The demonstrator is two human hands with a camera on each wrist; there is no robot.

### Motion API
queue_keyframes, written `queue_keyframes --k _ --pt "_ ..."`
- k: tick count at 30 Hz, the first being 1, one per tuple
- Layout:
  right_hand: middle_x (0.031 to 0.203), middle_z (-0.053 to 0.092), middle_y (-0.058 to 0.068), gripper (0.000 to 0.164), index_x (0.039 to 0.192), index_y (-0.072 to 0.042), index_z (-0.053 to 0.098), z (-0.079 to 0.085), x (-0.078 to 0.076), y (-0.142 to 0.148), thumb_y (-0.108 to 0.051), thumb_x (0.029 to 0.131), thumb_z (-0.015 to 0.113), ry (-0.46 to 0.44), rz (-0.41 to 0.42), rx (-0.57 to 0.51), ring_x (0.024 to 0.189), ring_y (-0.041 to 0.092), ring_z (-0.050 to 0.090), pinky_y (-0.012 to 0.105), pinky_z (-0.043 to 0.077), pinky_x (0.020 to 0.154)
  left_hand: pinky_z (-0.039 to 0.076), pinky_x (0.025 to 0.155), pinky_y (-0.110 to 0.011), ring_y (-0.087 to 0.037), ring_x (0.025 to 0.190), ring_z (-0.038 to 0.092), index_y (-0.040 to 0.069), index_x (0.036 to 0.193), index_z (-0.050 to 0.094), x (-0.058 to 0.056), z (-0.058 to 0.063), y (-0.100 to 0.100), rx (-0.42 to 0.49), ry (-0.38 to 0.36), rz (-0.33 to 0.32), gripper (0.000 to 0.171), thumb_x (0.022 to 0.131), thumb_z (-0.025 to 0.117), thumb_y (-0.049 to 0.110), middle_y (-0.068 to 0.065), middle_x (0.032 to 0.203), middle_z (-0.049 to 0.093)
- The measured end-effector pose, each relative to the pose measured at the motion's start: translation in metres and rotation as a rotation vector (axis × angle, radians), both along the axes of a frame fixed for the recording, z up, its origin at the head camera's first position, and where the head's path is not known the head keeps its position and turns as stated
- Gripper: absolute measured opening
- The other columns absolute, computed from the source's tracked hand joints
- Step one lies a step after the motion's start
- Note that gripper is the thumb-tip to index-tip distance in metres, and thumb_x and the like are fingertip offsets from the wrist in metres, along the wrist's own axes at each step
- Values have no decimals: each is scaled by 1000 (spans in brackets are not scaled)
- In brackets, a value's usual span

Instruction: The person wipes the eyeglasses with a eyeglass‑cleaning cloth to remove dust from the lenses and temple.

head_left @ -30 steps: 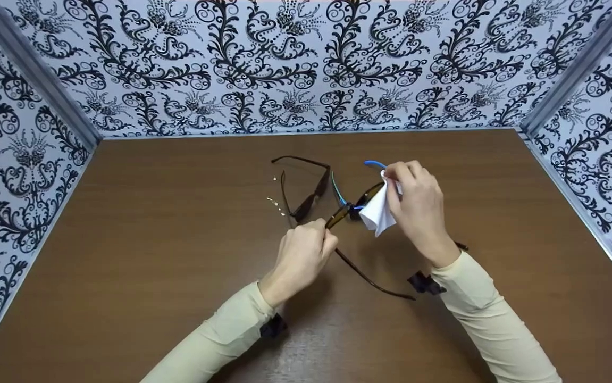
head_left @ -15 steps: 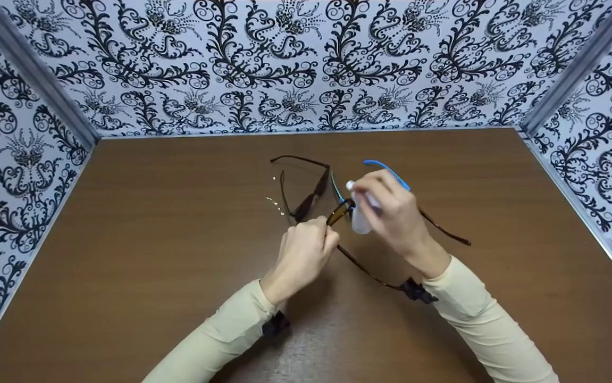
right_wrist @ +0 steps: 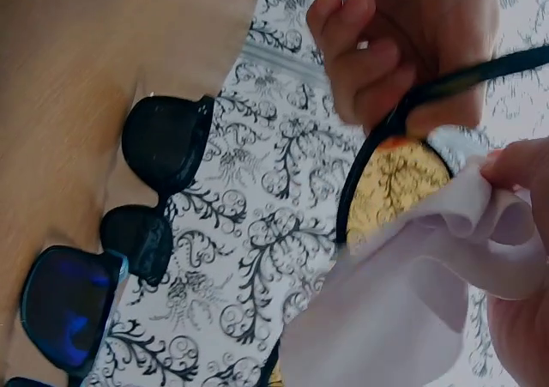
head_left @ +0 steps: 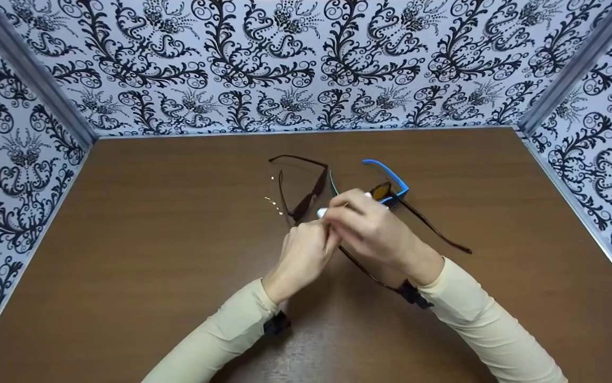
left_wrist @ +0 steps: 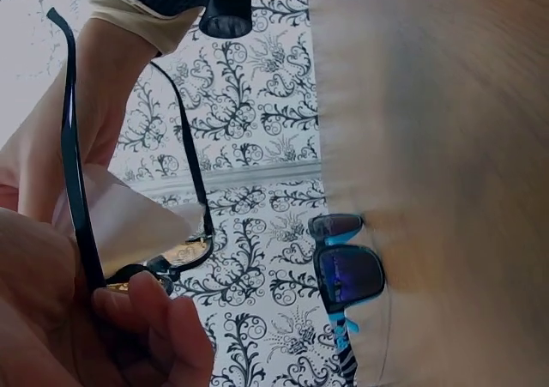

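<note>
My left hand point(head_left: 303, 252) grips a pair of sunglasses point(head_left: 433, 229) with amber lenses and dark brown frame, its fingers curled round the hinge end of one temple. The sunglasses are held above the table with both temples unfolded toward me. My right hand point(head_left: 377, 231) pinches a white cloth point(right_wrist: 377, 310) and holds it over the lens nearest the left hand. In the right wrist view, part of the yellow lens point(right_wrist: 390, 185) shows beside the cloth. From the head view, my hands hide most of the cloth and that lens.
Dark sunglasses point(head_left: 306, 205) lie unfolded on the brown table point(head_left: 178, 223), left of blue-framed sunglasses point(head_left: 399, 181), which are partly covered by my right hand. Small shiny marks point(head_left: 274, 205) show near the dark pair. Patterned walls point(head_left: 306, 64) enclose the table's back and sides.
My right hand has moved left with the cloth, from the far lens across the bridge to the lens beside my left hand. My left hand stays nearly still, gripping the sunglasses.
</note>
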State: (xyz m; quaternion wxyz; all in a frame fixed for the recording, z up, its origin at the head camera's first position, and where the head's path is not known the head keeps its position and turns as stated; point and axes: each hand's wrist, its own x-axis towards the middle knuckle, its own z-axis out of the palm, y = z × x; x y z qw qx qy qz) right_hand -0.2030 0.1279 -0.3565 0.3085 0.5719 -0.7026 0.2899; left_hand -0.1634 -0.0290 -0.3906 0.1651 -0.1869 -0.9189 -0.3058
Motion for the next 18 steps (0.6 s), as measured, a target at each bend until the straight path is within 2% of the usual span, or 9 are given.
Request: queue_keyframes --k 4,7,12,15,18 --pt "95 59 14 13 98 2 64 0 4 -6 -3 96 52 6 27 62 84 26 58 31 51 72 47 45 -47 -35 54 61 8 66 51 0 -1 0 7 11 13 27 90 58 17 -10 60 58" --pt "96 59 14 12 98 1 65 0 6 -7 -4 96 53 7 -10 62 84 26 58 32 51 72 47 47 -46 -34 56 61 8 68 54 0 0 0 18 -1 20 25 91 58 19 -8 63 59" --pt "96 60 15 10 98 3 68 1 6 -4 -1 92 61 -11 -112 -25 85 27 60 32 52 74 47 48 -43 -24 53 53 10 71 52 -2 2 0 57 -19 12 21 92 53 16 2 61 46" --pt "95 60 16 10 98 3 68 1 2 0 2 88 65 -54 -189 -97 85 27 60 30 52 75 46 48 -41 -21 52 48 10 71 49 -2 1 -1 66 -12 7 17 88 51 11 4 60 38" --pt "94 59 14 12 97 1 66 0 -1 4 6 86 66 -104 -279 -131 84 24 60 29 52 72 45 47 -41 -21 51 46 11 69 47 -1 -1 -2 65 -24 12 19 87 50 9 5 60 36"
